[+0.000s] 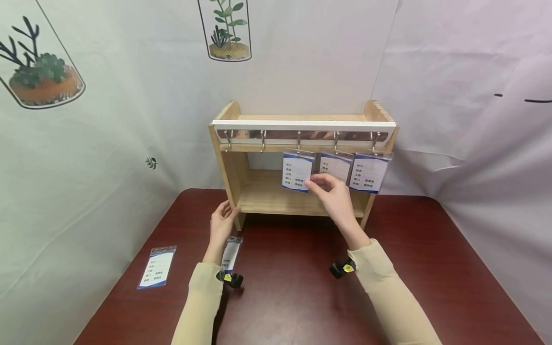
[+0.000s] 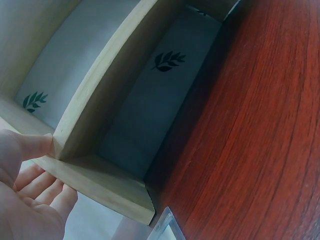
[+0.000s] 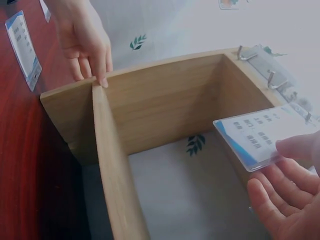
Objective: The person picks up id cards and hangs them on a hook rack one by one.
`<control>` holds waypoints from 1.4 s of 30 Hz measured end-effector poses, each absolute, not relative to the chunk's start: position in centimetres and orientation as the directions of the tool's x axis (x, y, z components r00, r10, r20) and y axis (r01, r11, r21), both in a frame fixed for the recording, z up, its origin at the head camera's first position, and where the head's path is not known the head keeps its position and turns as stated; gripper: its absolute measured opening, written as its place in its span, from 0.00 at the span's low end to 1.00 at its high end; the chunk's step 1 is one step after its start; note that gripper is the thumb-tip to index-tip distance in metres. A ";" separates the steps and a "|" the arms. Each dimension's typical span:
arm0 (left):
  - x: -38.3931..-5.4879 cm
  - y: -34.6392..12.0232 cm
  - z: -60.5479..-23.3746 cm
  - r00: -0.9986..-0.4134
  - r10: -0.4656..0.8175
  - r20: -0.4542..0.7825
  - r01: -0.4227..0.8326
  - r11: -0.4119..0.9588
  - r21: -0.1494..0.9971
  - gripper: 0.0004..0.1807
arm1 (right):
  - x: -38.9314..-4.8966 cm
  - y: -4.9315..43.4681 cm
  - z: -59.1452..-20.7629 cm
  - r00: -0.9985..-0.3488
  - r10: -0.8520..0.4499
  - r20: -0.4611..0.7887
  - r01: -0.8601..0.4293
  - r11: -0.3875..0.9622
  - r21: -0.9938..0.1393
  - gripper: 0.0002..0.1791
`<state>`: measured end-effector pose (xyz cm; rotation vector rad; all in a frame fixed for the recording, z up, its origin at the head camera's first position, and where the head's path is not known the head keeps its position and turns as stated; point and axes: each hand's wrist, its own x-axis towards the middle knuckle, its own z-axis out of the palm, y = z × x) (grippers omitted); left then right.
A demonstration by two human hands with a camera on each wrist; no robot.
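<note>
A small wooden shelf (image 1: 280,196) stands on the table, with a row of metal hooks along its white-edged top rail. My left hand (image 1: 222,220) grips the lower left side panel, thumb on the front edge and fingers round the outside. With thumb and fingers, my right hand (image 1: 332,194) pinches the lower right corner of a clear-sleeved ID badge (image 1: 296,170). The badge's top edge is at the middle hook (image 1: 298,140). Two more badges, a partly covered one (image 1: 335,165) and the rightmost one (image 1: 369,172), hang from the hooks to the right.
Two leftmost hooks, the outer one (image 1: 228,140) and its neighbour (image 1: 262,140), carry nothing. One badge (image 1: 157,267) lies on the dark red table (image 1: 293,287) at the left; another badge (image 1: 231,251) lies beside my left forearm. A printed cloth (image 1: 310,57) hangs behind the shelf.
</note>
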<state>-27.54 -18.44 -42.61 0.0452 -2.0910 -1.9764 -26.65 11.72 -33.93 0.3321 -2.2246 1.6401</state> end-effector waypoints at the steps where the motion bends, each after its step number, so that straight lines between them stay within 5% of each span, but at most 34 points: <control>1: -27.5 -18.4 -42.6 -0.965 -0.202 0.168 0.156 0.073 0.985 0.28 | -26.6 11.8 -34.0 -0.908 0.023 0.417 -0.391 0.307 -0.868 0.18; 18: -27.4 -18.3 -42.5 -0.965 -0.211 0.156 0.141 0.085 0.986 0.28 | -26.6 12.5 -35.0 -0.908 0.034 0.419 -0.388 0.314 -0.867 0.15; 25: -29.9 -19.3 -45.7 -0.956 -0.240 0.170 0.153 0.088 0.984 0.29 | -26.3 13.0 -35.3 -0.914 0.033 0.405 -0.380 0.281 -0.881 0.15; 35: -27.7 -18.4 -42.7 -0.966 -0.213 0.147 0.131 0.090 0.987 0.28 | -25.9 14.9 -36.1 -0.919 0.076 0.387 -0.348 0.301 -0.888 0.18; 42: -28.7 -18.7 -43.8 -0.967 -0.220 0.128 0.118 0.058 0.991 0.29 | -25.6 16.5 -36.7 -0.922 0.132 0.364 -0.317 0.284 -0.905 0.19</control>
